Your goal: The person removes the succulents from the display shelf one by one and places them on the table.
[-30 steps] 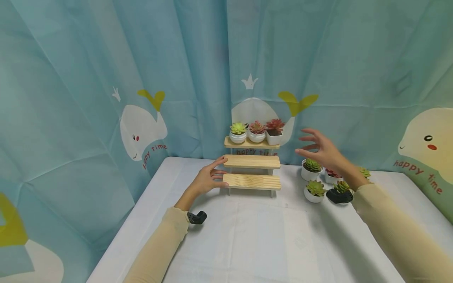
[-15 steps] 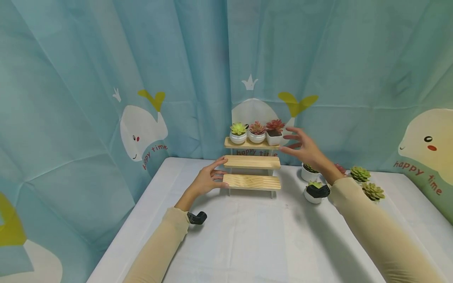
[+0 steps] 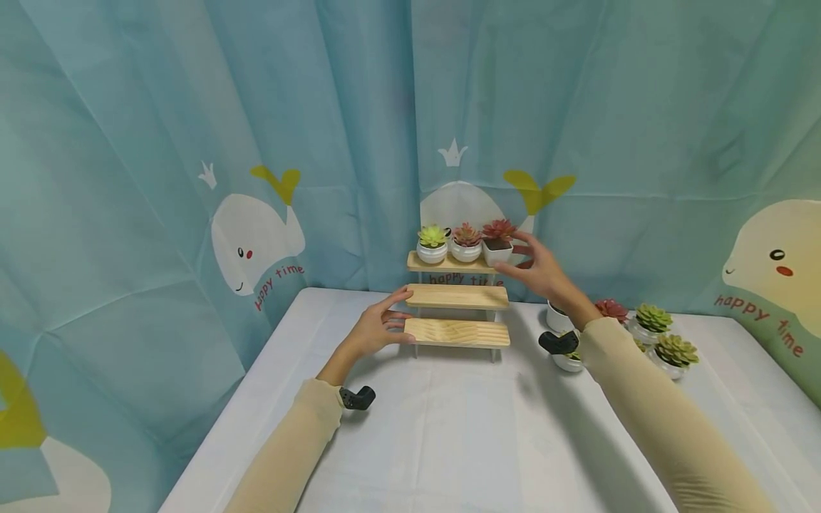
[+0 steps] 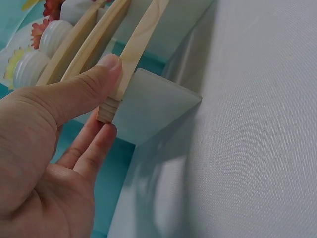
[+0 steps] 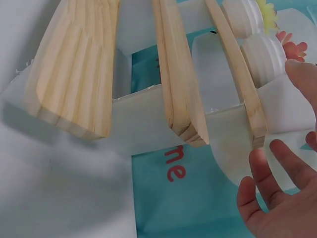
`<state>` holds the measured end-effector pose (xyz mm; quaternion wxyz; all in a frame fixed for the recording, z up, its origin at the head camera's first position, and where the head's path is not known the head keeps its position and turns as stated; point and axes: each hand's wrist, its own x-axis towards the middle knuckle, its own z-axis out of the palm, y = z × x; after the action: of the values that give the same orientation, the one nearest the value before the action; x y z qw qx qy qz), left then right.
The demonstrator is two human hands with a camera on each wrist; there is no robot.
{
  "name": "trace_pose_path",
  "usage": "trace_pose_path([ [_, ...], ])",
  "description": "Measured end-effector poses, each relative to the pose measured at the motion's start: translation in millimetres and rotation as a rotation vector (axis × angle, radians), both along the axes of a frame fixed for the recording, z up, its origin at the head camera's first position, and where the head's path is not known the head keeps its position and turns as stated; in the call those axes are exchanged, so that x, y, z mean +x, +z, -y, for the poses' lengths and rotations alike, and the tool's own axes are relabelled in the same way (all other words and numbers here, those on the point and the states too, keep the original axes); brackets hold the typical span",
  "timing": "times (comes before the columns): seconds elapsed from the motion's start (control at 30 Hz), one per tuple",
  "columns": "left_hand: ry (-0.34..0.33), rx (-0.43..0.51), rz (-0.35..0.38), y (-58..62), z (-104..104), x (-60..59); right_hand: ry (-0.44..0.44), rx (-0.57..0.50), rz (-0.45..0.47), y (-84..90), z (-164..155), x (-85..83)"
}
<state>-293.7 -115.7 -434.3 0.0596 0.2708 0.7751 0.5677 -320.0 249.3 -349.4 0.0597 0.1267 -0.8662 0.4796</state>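
A three-tier wooden display shelf (image 3: 457,296) stands at the back of the table. My left hand (image 3: 375,328) holds the left end of its lowest plank (image 4: 131,62), thumb over it and fingers beneath. On the top tier sit a light green succulent (image 3: 432,244), a pink succulent (image 3: 466,242) and a dark red succulent (image 3: 498,242) in a square white pot (image 5: 287,106). My right hand (image 3: 539,267) is around that square pot at the right end, thumb at its front and fingers at its far side; the outer fingers hang beside the plank's end.
Several more potted succulents stand on the right of the table, among them two green ones (image 3: 675,354) and a red one (image 3: 611,309), partly behind the right sleeve (image 3: 648,399). A blue curtain (image 3: 359,128) with whale prints hangs behind the table (image 3: 468,427).
My right hand has moved left from above the plants on the right to the square pot on the top tier. The left hand has stayed on the shelf.
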Motion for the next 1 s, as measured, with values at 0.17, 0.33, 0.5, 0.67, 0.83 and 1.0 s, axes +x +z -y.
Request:
trace_pose_path([
  [0.17,0.009,-0.007,0.007,0.3,0.1,0.6,-0.012,-0.006,0.047,-1.5,2.8,-6.8],
  [0.33,0.003,0.003,0.008,-0.1,-1.1,1.6,-0.013,-0.039,0.074,-2.3,5.0,-10.1],
  [0.5,0.014,0.007,0.028,0.3,-1.8,2.0,-0.016,-0.096,0.082,-0.4,6.7,-10.4],
  [0.67,0.011,0.014,0.020,0.4,-1.8,1.3,-0.009,-0.124,0.093,2.7,5.4,-7.4],
  [0.83,-0.001,0.020,0.005,-0.3,-1.3,0.8,-0.004,-0.134,0.090,4.1,5.4,-5.4],
  [1.0,0.003,0.010,-0.001,-1.2,-1.5,0.4,-0.011,-0.132,0.084,5.3,6.3,-3.4],
])
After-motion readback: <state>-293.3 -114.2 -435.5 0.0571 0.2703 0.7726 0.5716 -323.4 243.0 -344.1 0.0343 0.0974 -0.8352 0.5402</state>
